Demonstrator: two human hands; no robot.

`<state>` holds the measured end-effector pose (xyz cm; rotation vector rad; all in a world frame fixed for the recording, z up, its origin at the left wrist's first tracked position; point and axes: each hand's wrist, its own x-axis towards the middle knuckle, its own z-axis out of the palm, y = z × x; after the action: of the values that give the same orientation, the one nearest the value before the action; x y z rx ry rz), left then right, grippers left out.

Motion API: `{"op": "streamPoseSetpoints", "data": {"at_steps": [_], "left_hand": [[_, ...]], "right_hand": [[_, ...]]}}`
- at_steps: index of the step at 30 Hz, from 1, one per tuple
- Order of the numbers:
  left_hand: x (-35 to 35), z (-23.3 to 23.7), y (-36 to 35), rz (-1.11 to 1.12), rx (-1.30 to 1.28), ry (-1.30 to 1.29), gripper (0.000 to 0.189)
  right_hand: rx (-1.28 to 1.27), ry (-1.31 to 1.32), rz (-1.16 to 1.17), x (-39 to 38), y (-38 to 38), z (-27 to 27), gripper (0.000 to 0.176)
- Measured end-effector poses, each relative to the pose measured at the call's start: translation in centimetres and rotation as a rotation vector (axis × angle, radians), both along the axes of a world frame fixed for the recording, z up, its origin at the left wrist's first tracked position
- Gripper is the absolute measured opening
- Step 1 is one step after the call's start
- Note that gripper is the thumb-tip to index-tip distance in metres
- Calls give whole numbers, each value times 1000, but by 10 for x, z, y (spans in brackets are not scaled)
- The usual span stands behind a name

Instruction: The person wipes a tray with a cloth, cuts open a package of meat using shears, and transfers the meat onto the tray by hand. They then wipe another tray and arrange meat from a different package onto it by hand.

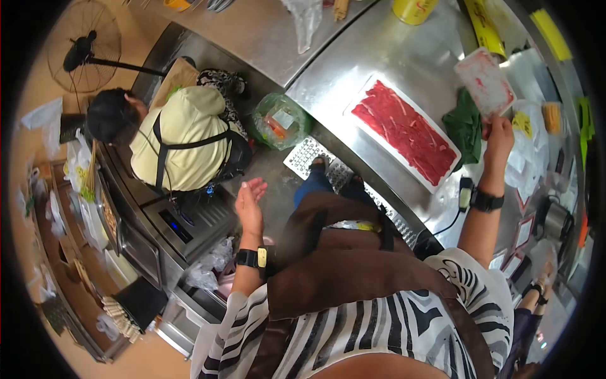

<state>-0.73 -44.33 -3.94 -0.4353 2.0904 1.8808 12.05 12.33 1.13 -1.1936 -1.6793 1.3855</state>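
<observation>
My right hand [500,142] grips a white, flat, rectangular plastic piece [485,82] with red smears on it, raised at the right of the steel counter. Just left of this hand lies a crumpled dark green plastic bag [464,126]. A long white tray [364,91] of sliced raw red meat [404,132] rests on the counter, left of the bag. My left hand [251,196] hangs over the floor, fingers stretched out, palm up and holding nothing.
A person [183,136] in a pale yellow top crouches at left, near a green-lined bin [281,123]. The steel counter [338,69] carries a yellow can [413,9] at the back. Behind the person stands a fan [82,50]. Shelves [63,252] line the far left.
</observation>
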Motion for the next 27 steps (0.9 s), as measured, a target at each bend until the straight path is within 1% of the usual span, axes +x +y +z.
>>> {"op": "streamPoseSetpoints", "data": {"at_steps": [1, 3, 5, 7, 9, 11, 14, 15, 17, 18, 19, 20, 22, 23, 24, 25, 26, 27], "left_hand": [[7, -2, -5, 16, 11, 6, 45], [16, -7, -12, 22, 30, -74, 45], [13, -11, -19, 21, 60, -66, 44], [6, -13, -29, -47, 48, -44, 43], [-1, -18, -43, -67, 64, -41, 43], [-10, -21, -69, -94, 72, -50, 43], [-15, -25, -113, -90, 42, -96, 40], [-14, -28, -132, -95, 42, -103, 40], [-14, -36, -170, -50, -46, -118, 40], [-12, -39, -188, -19, -55, -133, 41], [-10, -43, -205, 12, -66, -152, 42], [-10, -38, -216, 1, -110, -170, 43], [-11, -35, -233, -17, -144, -206, 44], [-14, -34, -240, -37, -168, -225, 44], [-15, -35, -247, -32, -159, -212, 45], [-21, -38, -249, -52, -133, -196, 46], [-32, -30, -241, -117, -172, -212, 49], [-39, -35, -239, -120, -136, -250, 51]], "right_hand": [[26, 36, 76, -10, -30, 14, 15], [-26, 73, 215, -33, -93, 39, 16], [-68, 104, 367, -58, -158, 54, 14], [-148, 73, 497, -84, -213, 54, 15], [-223, 82, 595, -112, -268, 46, 17], [-364, -7, 669, -138, -317, 35, 16], [-529, -54, 694, -177, -378, -16, 14], [-579, -43, 691, -190, -396, -39, 12], [-668, -82, 654, -214, -422, -94, 11], [-637, -141, 669, -225, -429, -135, 14], [-609, -202, 681, -235, -435, -179, 20], [-615, -203, 671, -249, -439, -210, 20], [-873, -421, 621, -262, -443, -262, 39], [-299, -77, 859, -241, -448, -287, 54], [-105, 138, 865, -244, -450, -272, 55], [-717, -89, 683, -255, -450, -247, 58], [-597, -225, 816, -254, -449, -243, 59], [-486, -385, 920, -243, -445, -238, 60]]}}
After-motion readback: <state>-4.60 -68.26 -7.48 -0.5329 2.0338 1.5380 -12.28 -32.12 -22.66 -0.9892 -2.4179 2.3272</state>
